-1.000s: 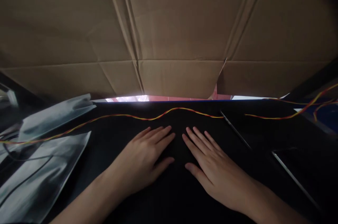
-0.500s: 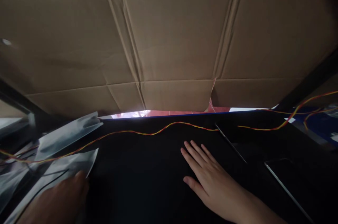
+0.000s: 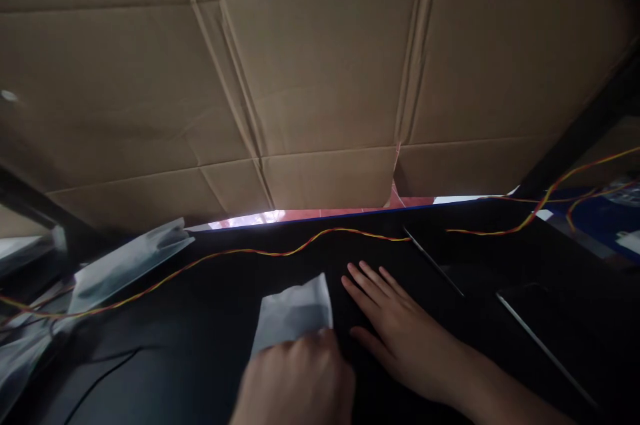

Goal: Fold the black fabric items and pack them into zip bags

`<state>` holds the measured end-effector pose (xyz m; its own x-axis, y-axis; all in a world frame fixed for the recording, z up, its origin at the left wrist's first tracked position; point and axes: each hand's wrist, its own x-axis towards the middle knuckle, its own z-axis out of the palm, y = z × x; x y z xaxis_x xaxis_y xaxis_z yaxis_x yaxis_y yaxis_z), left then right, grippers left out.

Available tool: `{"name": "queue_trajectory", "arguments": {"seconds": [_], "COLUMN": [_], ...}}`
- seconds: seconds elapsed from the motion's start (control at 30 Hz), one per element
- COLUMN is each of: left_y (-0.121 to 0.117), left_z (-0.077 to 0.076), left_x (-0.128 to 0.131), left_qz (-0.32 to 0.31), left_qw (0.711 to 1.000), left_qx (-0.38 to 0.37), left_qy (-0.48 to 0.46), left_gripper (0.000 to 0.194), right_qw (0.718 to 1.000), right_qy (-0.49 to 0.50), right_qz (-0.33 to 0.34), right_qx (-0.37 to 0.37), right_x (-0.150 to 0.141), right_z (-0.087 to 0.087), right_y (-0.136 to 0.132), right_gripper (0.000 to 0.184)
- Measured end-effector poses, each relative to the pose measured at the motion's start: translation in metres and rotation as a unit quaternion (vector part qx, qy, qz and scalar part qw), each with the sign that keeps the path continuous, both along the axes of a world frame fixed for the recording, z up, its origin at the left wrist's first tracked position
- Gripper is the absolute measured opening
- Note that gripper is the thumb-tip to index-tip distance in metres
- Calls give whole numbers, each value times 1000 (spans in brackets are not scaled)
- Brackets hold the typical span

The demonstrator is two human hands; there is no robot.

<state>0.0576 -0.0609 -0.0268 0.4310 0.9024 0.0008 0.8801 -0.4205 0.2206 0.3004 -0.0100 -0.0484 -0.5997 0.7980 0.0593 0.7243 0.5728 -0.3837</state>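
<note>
My left hand (image 3: 297, 378) is closed around the near part of a whitish translucent plastic bag (image 3: 293, 311), in front of me at the middle of the black table (image 3: 200, 318). The bag's far end sticks out beyond my knuckles; my thumb is mostly out of sight. Just to the right, my right hand (image 3: 400, 331) lies flat on the tabletop with its fingers spread, holding nothing. A twisted red-and-yellow wire (image 3: 280, 253) runs across the table beyond both hands. Right of my right hand lie two dark flat devices, the farther one (image 3: 435, 255) and the nearer one (image 3: 550, 318).
At the left lies another translucent bag (image 3: 130, 265), with the wire passing in front of it. A thin black cable (image 3: 103, 377) lies nearer to me. Creased cardboard (image 3: 320, 78) rises behind the table's far edge. More red-and-yellow wire (image 3: 550, 201) loops at the right.
My left hand left the tabletop, took hold of the nearer bag at the left and brought it to the middle. My right hand stayed flat. The view also shifted a little.
</note>
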Motion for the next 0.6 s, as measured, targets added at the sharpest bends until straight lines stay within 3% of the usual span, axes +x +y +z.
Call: {"name": "queue_trajectory", "arguments": {"seconds": [0.07,0.13,0.23,0.33,0.4,0.47,0.53,0.6], "left_y": [17,33,52,65,72,76,78,79], "left_z": [7,17,23,13,2,-5,-7,-6], "left_x": [30,38,18,-3,-9,-9,-10,-12], "left_qz": [-18,-30,-22,-5,1,2,2,2], "left_qw": [998,997,997,995,995,994,992,989], "left_qx": [-37,-65,-22,74,71,37,16,8], "left_qy": [48,-3,-69,-59,-74,-99,-123,-150], "left_gripper": [26,29,27,18,21,21,19,18], "right_qw": [1000,1000,1000,999,996,993,980,966], "right_qy": [-2,-3,7,41,79,107,113,112], "right_qz": [-1,-3,-7,-22,-26,32,150,232], "right_qx": [6,6,-1,-2,-12,-47,-69,-36], "right_x": [1,1,2,3,3,0,-6,-16], "right_z": [-1,1,9,20,28,31,26,15], "right_y": [0,0,3,5,3,-3,-11,-19], "right_gripper": [64,62,57,50,36,21,16,10]}}
